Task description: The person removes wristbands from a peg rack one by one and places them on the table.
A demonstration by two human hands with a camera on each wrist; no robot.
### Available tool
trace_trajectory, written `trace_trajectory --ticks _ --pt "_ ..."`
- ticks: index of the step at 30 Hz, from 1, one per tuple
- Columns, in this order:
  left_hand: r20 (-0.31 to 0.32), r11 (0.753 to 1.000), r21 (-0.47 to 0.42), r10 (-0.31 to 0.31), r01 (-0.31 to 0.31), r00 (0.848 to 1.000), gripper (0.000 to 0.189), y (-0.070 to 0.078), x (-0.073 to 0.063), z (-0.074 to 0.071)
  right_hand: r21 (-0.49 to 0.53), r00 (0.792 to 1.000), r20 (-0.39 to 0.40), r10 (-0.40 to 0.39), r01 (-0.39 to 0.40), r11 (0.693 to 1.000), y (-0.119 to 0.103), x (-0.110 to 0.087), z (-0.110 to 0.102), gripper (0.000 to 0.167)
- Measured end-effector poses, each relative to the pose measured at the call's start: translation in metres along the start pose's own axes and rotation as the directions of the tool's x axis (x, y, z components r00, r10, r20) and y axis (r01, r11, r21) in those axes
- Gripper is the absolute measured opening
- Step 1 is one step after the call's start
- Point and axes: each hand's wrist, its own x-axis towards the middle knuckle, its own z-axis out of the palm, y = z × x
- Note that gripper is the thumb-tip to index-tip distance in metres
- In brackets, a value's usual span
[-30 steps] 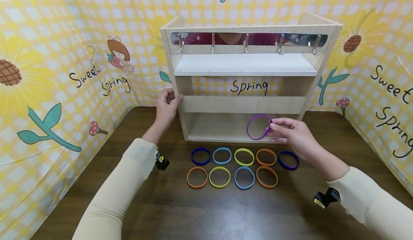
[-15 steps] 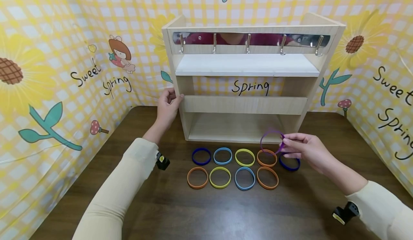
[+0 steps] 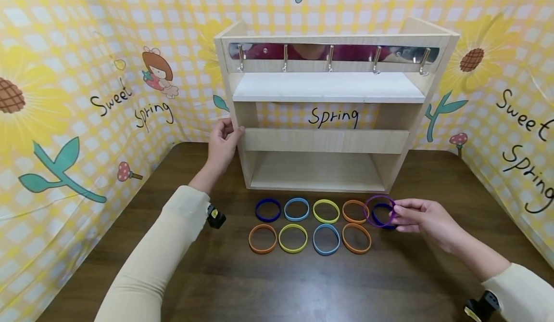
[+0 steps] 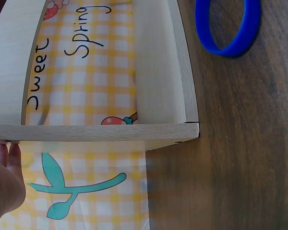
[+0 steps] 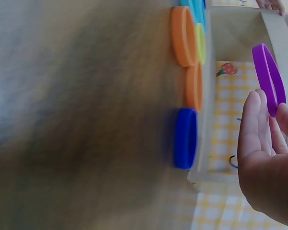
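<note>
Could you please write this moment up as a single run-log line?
left hand: grips wooden shelf side | right hand: pinches purple band above dark blue band | table

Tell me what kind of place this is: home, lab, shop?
Probably a staged tabletop recording booth, not a lived-in room. A printed "Sweet Spring" backdrop wraps a dark wooden table; on it stand a bare wooden hook shelf and wristbands in neat rows.

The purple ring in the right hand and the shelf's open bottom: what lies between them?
Only bare brown table, as the head view shows. The purple ring sits above a dark blue ring, in front of the wooden shelf.
</note>
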Motion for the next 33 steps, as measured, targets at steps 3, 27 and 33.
trace_trajectory --ticks 3,27,33 --pt "0.010 1.000 -0.016 -0.011 0.011 1.000 0.032 0.001 0.001 0.000 -0.006 0.999 0.025 0.022 -0.022 1.000 0.006 -0.004 -0.005 0.016" --pt "0.049 0.999 -0.023 -0.025 0.026 0.998 0.039 0.029 -0.012 0.002 -0.052 0.975 0.190 0.115 -0.107 0.993 0.046 -0.019 -0.037 0.022" --pt "0.042 0.999 -0.023 -0.025 0.026 0.999 0.038 0.028 -0.011 0.003 -0.046 0.972 0.200 0.127 -0.120 0.992 0.051 -0.019 -0.040 0.023"
